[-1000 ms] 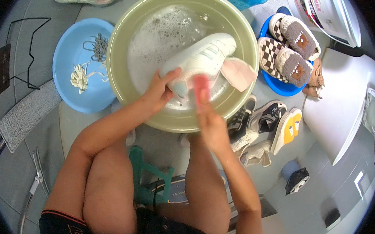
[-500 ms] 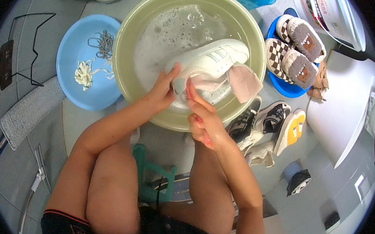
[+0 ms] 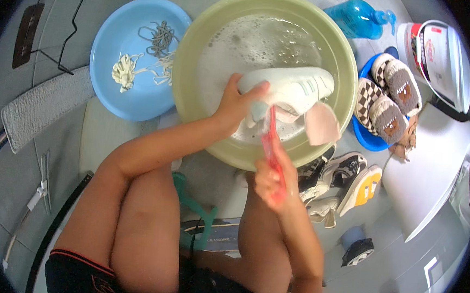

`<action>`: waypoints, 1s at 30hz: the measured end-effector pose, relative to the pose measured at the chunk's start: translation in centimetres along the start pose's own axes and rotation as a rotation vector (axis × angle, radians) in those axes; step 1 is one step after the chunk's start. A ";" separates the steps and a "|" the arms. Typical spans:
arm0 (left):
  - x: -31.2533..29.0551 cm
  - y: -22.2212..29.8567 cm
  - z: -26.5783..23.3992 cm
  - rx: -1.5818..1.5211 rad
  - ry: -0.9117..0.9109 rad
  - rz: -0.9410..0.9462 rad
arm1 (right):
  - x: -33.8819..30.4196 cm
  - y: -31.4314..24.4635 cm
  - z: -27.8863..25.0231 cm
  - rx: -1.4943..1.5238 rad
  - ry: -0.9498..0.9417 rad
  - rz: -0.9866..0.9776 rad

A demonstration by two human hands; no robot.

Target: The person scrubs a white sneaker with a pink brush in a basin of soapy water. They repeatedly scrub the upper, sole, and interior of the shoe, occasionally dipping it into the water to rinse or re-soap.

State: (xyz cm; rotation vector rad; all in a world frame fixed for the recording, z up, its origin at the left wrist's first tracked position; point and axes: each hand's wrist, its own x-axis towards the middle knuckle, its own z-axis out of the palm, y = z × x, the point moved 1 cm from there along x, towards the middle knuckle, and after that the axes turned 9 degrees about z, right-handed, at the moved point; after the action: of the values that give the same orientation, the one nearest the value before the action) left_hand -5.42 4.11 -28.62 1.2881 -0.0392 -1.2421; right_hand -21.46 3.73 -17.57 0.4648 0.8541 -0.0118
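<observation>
A white sneaker is held over the soapy water in a large yellow-green basin. My left hand grips it by the heel end, thumb and fingers around the collar. The shoe's pale pink tongue flops out toward the basin's right side. In my right hand is a red-pink brush, fingers wrapped around its handle. The brush's upper end meets the sneaker near its ankle opening; its bristles are too blurred to make out.
Left of the basin, a light blue basin holds grey and white shoelaces. Checkered slippers sit in a blue tub at right, below a blue pump bottle and white bucket. Several shoes lie nearby. A green stool stands between my legs.
My view has shifted, bringing the pump bottle fully into sight. The brush, mostly hidden before, now shows along its length against the sneaker's opening. My left hand keeps its hold on the heel.
</observation>
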 end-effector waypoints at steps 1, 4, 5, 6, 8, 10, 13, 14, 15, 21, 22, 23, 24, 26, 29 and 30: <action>-0.2 0.3 0.3 0.073 -0.021 0.030 | -1.1 0.8 0.0 -0.093 0.057 -0.040; -0.8 0.8 1.1 0.182 -0.045 0.107 | -3.8 1.2 0.6 -0.370 0.220 -0.205; -0.6 1.2 1.1 0.176 -0.043 0.088 | -4.5 1.5 1.0 -0.541 0.299 -0.302; -0.3 1.6 1.1 0.170 -0.042 0.069 | -5.2 1.7 1.5 -0.724 0.400 -0.394; -0.6 2.9 1.7 0.130 -0.067 0.034 | -6.7 2.0 1.8 -1.047 0.591 -0.567; -1.4 3.5 2.6 0.060 -0.116 0.009 | -7.0 1.9 1.4 -1.410 0.698 -0.768; -1.2 3.3 3.2 0.139 -0.255 0.166 | -6.3 1.2 2.4 -1.658 0.819 -0.966; -0.9 3.2 3.4 0.149 -0.258 0.180 | -5.7 0.4 2.6 -1.644 0.829 -1.029; -0.6 3.1 3.5 0.160 -0.261 0.194 | -5.2 -0.2 2.7 -1.629 0.838 -1.083; 0.7 2.0 2.7 0.505 -0.327 0.438 | -5.9 -0.9 2.5 -1.378 0.882 -0.908; 0.6 2.6 2.7 0.621 -0.356 0.470 | -5.5 -1.3 1.7 -1.496 0.850 -1.042; 0.6 3.2 2.7 0.651 -0.385 0.423 | -5.0 -1.7 1.2 -1.611 0.826 -1.185; 0.7 3.8 2.9 0.682 -0.414 0.377 | -5.1 -1.6 0.9 -1.543 0.824 -1.138; 0.8 5.4 3.3 0.860 -0.453 0.387 | -4.8 -1.1 1.5 -1.389 0.805 -1.102; 1.3 5.8 3.9 1.111 -0.449 0.687 | -4.8 -0.8 1.7 -1.387 0.836 -1.107; 2.2 4.7 3.7 1.062 -0.433 0.867 | -4.7 -1.0 1.1 -1.502 0.849 -1.191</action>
State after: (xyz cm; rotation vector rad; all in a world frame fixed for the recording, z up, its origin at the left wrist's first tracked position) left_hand -3.78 -1.01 -25.15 1.5427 -1.5700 -0.6598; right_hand -23.96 1.61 -13.89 -1.5878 1.5661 -0.2613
